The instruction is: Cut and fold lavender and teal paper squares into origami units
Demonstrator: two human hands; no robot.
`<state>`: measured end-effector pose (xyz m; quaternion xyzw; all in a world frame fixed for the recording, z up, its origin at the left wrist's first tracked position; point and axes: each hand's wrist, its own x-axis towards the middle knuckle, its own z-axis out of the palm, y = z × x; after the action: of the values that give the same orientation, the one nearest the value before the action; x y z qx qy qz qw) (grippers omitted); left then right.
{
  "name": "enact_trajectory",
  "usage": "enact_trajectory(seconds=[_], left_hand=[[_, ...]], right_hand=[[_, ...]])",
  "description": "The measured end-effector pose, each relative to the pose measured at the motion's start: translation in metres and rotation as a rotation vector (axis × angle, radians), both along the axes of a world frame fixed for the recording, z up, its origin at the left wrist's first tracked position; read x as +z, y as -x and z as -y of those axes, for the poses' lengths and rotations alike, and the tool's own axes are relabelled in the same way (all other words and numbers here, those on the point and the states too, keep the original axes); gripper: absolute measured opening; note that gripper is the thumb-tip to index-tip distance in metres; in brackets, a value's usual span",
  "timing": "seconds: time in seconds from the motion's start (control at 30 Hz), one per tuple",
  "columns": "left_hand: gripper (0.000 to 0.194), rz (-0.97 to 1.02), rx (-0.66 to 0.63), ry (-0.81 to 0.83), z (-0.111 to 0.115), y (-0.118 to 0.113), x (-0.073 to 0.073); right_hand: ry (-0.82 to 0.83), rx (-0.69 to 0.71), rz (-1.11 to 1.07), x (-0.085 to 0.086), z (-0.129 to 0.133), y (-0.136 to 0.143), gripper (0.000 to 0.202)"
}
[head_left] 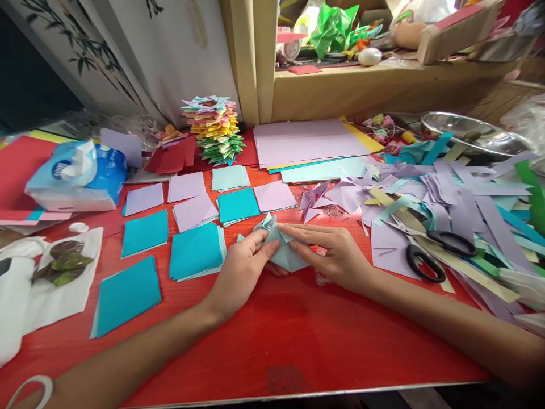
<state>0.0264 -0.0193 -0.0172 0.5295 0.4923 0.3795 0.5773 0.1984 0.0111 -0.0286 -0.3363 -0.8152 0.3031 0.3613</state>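
A pale blue sheet of folded paper is between my hands, just above the red table. My left hand pinches its left side with thumb and fingers. From the right, my right hand presses its fingertips on the upper part of the same paper. Part of the fold is hidden behind my fingers. Right behind it lie several folded purple paper pieces. To the left of my left hand is a stack of teal squares, and beyond the paper is a stack of pink-lilac squares.
Scissors with black handles lie on paper strips at the right. A tower of folded paper stands at the back, beside large purple sheets. A tissue pack and leaves are at the left; a metal bowl is back right.
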Motion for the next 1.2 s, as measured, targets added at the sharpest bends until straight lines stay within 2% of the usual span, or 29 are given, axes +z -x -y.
enact_trajectory(seconds=[0.27,0.43,0.57,0.67,0.87,1.2], left_hand=[[0.027,-0.081,-0.02,-0.015,0.001,0.001,-0.001],[0.028,-0.099,-0.018,-0.016,0.0,0.002,-0.001],[0.027,-0.105,-0.022,-0.031,-0.002,0.002,-0.002],[0.026,-0.141,-0.039,-0.016,-0.003,0.001,-0.003],[0.026,-0.204,-0.035,0.001,-0.002,0.002,-0.003],[0.028,-0.171,-0.026,0.007,-0.002,0.002,-0.005]], right_hand=[[0.568,-0.09,-0.311,0.006,0.002,0.004,0.031],[0.889,0.04,-0.488,0.005,0.0,0.006,0.035],[1.065,0.181,-0.545,0.009,-0.002,0.004,0.034],[1.118,0.231,-0.533,0.011,-0.004,0.003,0.029],[1.159,0.145,-0.502,0.011,-0.005,0.003,0.025],[1.194,0.146,-0.52,0.014,-0.004,0.003,0.024]])
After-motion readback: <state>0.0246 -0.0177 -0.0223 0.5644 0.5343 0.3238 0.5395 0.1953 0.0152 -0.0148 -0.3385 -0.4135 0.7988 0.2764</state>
